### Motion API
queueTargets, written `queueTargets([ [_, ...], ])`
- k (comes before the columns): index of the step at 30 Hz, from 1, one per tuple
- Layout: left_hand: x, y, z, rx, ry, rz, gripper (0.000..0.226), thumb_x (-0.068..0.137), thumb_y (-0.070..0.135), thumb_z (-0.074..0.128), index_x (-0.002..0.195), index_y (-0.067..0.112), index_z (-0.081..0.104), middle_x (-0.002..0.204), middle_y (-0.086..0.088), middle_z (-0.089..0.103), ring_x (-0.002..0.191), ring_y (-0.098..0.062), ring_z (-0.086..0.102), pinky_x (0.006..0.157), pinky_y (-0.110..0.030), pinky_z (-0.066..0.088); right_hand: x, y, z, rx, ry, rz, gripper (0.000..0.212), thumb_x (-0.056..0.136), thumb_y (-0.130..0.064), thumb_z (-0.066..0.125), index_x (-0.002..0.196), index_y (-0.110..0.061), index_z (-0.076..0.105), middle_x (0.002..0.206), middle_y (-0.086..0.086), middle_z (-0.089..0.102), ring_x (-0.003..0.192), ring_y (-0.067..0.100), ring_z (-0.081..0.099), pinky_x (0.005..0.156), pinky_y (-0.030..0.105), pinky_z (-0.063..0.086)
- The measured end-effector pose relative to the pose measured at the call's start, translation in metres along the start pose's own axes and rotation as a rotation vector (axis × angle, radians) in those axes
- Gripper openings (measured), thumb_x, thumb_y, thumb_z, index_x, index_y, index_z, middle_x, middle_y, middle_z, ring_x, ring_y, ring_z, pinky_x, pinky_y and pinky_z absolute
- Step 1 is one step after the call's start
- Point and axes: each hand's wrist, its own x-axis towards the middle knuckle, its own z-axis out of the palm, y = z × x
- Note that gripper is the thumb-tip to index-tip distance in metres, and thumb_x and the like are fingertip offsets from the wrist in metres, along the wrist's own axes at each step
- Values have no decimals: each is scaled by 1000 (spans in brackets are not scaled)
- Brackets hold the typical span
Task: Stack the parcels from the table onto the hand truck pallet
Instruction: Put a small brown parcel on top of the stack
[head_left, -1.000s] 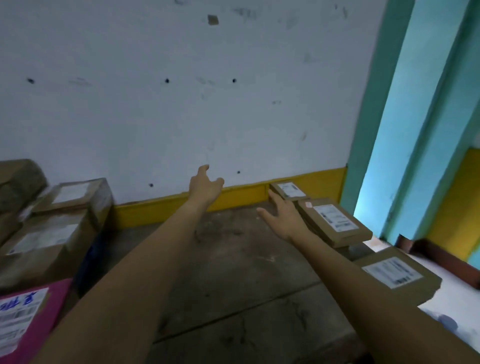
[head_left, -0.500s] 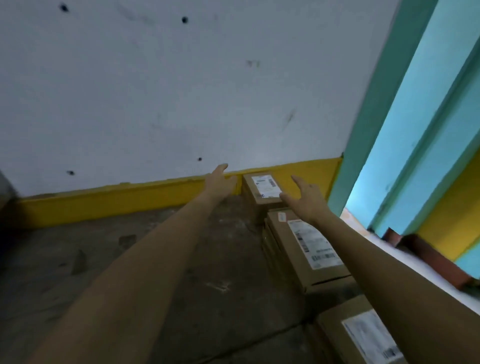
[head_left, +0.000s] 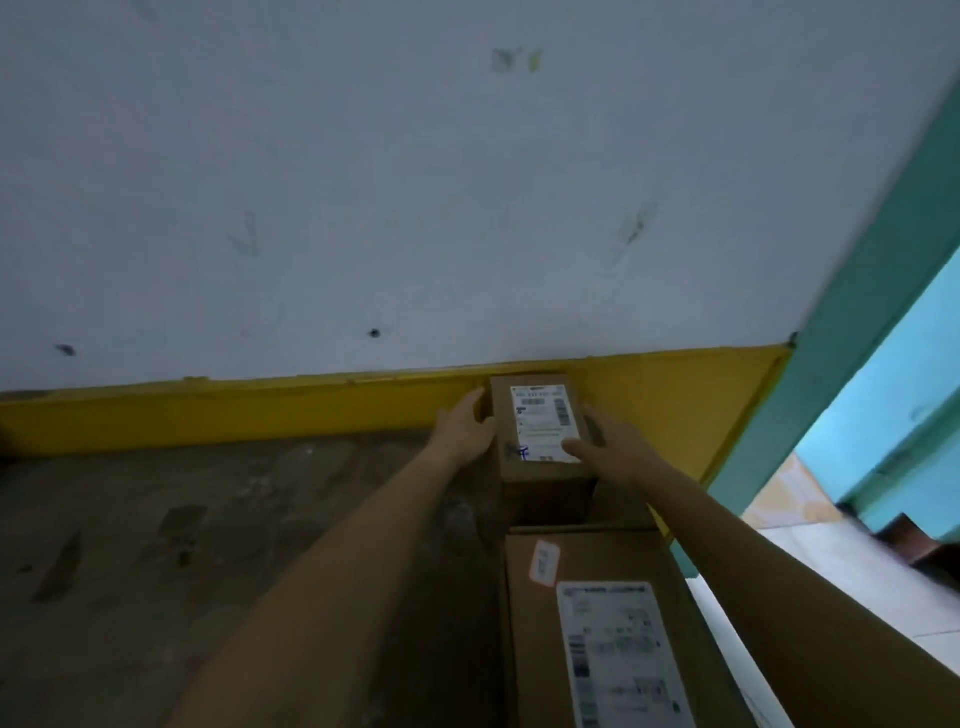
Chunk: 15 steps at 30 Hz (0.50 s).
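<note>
- Both hands, open in the air 0.5 s ago, now clasp the small parcel (head_left: 537, 431): the left hand (head_left: 465, 431) curls round its left side, and the right hand (head_left: 605, 449) lays its thumb on the label.
- It sits at the table's (head_left: 208, 545) far edge by the yellow skirting (head_left: 260, 415), beyond a larger parcel (head_left: 597, 623).

Small brown cardboard parcel (head_left: 540, 431): white label on top, set flat at far end against yellow wall strip, held at its sides by left hand (head_left: 465, 426) and right hand (head_left: 608, 449). Larger labelled parcel (head_left: 597, 623) laid flat just nearer.
</note>
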Motion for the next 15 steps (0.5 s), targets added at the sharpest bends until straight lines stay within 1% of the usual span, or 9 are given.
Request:
queueTargets([
  [2, 11, -3, 9, -42, -33, -11, 59, 96, 27, 47, 148, 24, 21, 156, -5, 25, 145, -33, 14, 116, -52, 22, 12, 6, 3, 36, -72, 13, 56, 93, -25, 54, 143, -20, 31, 142, 8, 46, 130, 27, 44, 107, 45, 38],
  [5, 23, -1, 18, -37, -94, -14, 61, 95, 32, 47, 149, 26, 17, 156, -6, 24, 144, -34, 18, 114, -52, 26, 28, 12, 4, 48, -149, 50, 67, 93, -32, 52, 149, -22, 17, 148, 10, 36, 135, 30, 36, 110, 48, 33],
  [7, 28, 0, 23, -43, -132, -16, 63, 96, 33, 46, 149, 26, 14, 155, -7, 25, 141, -34, 25, 113, -49, 30, 35, 14, 5, 53, -167, 62, 70, 94, -33, 51, 150, -22, 11, 150, 10, 35, 135, 29, 36, 111, 46, 32],
  [8, 30, -1, 26, -79, -145, -16, 63, 96, 31, 45, 149, 27, 12, 154, -9, 28, 138, -33, 33, 110, -45, 36, 38, 15, 7, 64, -173, 70, 72, 94, -34, 51, 150, -21, 8, 150, 10, 34, 134, 28, 38, 110, 44, 34],
  [10, 32, -2, 32, -160, -156, -5, 61, 98, 28, 43, 150, 28, 10, 150, -10, 36, 128, -28, 47, 98, -33, 47, 43, 19, 11, 73, -175, 88, 76, 94, -34, 51, 150, -20, 2, 151, 11, 31, 132, 28, 40, 108, 37, 37],
  [13, 30, -4, 38, -243, -147, 32, 56, 99, 25, 39, 149, 29, 13, 146, -7, 41, 119, -22, 54, 83, -24, 49, 45, 22, 19, 68, -152, 79, 76, 94, -31, 52, 150, -22, 2, 151, 11, 29, 129, 27, 42, 98, 30, 40],
  [14, 28, -4, 38, -260, -135, 47, 55, 99, 23, 39, 149, 28, 14, 145, -8, 42, 117, -21, 55, 81, -22, 49, 44, 20, 20, 69, -141, 68, 75, 94, -31, 52, 150, -23, 3, 151, 10, 29, 128, 26, 43, 97, 29, 41],
  [15, 26, -2, 37, -277, -121, 59, 55, 99, 22, 39, 149, 27, 15, 145, -8, 42, 117, -20, 54, 83, -23, 50, 43, 18, 19, 72, -128, 55, 74, 94, -30, 52, 150, -23, 5, 150, 10, 30, 127, 26, 44, 96, 29, 42],
])
